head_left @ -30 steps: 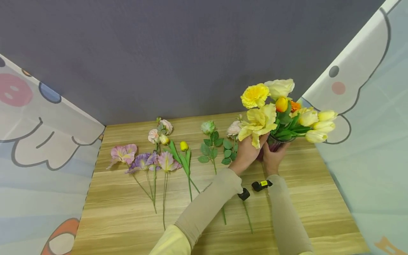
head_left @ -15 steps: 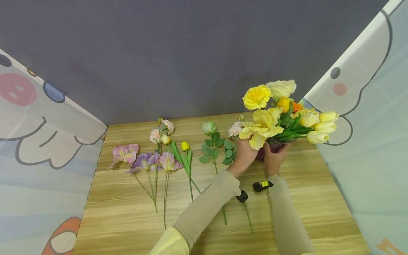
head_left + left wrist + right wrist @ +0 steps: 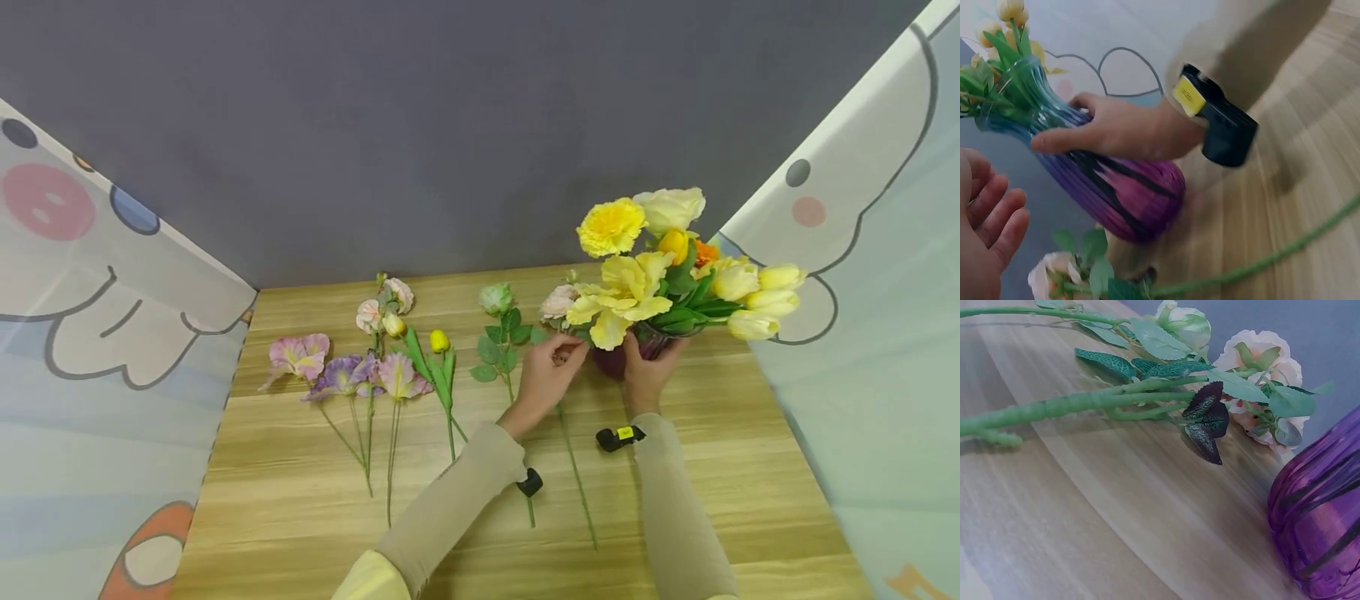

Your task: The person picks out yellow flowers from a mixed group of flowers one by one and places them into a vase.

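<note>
My right hand (image 3: 648, 373) grips a ribbed glass vase (image 3: 1125, 215), blue-green at the neck and purple below. In the left wrist view, the thumb and fingers of that hand (image 3: 1122, 128) curl round its upper part. Yellow and white flowers fill it, among them a ruffled yellow bloom (image 3: 611, 227), a large yellow flower (image 3: 626, 296) and pale tulips (image 3: 772, 302). My left hand (image 3: 547, 375) is left of the vase with loosely bent fingers and nothing visible in them. Close to it lies a pale pink rose stem (image 3: 573, 458), its blooms (image 3: 1260, 359) beside the vase.
Left on the wooden table (image 3: 300, 533) lie a pale green rose (image 3: 497, 298), two yellow tulips (image 3: 440, 340), pink roses (image 3: 397, 296) and pink and purple ruffled flowers (image 3: 300, 357). A dark panel (image 3: 450, 142) stands behind; printed cloth walls flank both sides.
My left hand has come away from beneath the large yellow flower and moved left, toward the pink rose. The right hand keeps its grip on the vase.
</note>
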`<state>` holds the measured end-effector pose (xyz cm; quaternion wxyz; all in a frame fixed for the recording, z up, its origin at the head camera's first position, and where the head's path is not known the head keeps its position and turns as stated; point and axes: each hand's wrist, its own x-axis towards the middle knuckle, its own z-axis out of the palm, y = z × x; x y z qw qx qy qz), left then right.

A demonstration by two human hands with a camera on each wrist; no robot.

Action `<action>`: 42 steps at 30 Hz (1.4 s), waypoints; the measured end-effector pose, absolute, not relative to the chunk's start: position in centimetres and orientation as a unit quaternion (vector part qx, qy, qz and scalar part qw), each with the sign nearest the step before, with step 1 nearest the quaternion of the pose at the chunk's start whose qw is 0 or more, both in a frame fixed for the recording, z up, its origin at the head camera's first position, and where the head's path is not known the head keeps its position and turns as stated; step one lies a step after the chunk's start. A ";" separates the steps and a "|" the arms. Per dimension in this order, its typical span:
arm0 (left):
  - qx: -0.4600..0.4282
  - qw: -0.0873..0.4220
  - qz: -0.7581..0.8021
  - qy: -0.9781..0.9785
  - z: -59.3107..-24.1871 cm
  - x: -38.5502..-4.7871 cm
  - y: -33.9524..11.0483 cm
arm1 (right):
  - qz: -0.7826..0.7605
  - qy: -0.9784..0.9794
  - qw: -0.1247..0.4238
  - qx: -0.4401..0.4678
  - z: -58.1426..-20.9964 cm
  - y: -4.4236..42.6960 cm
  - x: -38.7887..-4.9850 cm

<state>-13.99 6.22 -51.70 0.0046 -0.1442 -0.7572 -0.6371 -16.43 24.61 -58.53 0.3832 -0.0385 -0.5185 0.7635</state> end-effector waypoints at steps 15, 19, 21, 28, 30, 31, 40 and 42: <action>-0.090 0.015 -0.586 -0.805 -55.9 -10.4 -3.2 | 0.652 -0.649 0.348 -0.179 -58.5 24.5 -15.6; -0.089 0.035 -0.574 -0.813 -56.4 -9.5 -5.7 | 0.637 -0.680 0.318 -0.176 -57.0 24.2 -14.6; -0.094 0.053 -0.562 -0.820 -56.6 -9.2 -7.0 | 0.631 -0.690 0.320 -0.153 -56.3 24.0 -14.1; -0.084 0.123 -0.512 -0.846 -57.6 -8.6 -11.5 | 0.571 -0.729 0.373 -0.057 -55.2 23.6 -13.3; -0.077 0.140 -0.498 -0.852 -57.8 -8.4 -12.5 | 0.563 -0.730 0.383 -0.047 -55.2 23.5 -13.3; -0.075 0.151 -0.492 -0.854 -57.8 -8.2 -13.0 | 0.563 -0.728 0.390 -0.041 -55.2 23.5 -13.3; -0.040 0.184 -0.438 -0.879 -57.6 -7.2 -15.2 | 0.599 -0.702 0.379 -0.064 -55.5 23.6 -13.0; -0.032 0.172 -0.432 -0.885 -57.7 -7.1 -15.2 | 0.606 -0.692 0.385 -0.074 -55.6 23.5 -12.9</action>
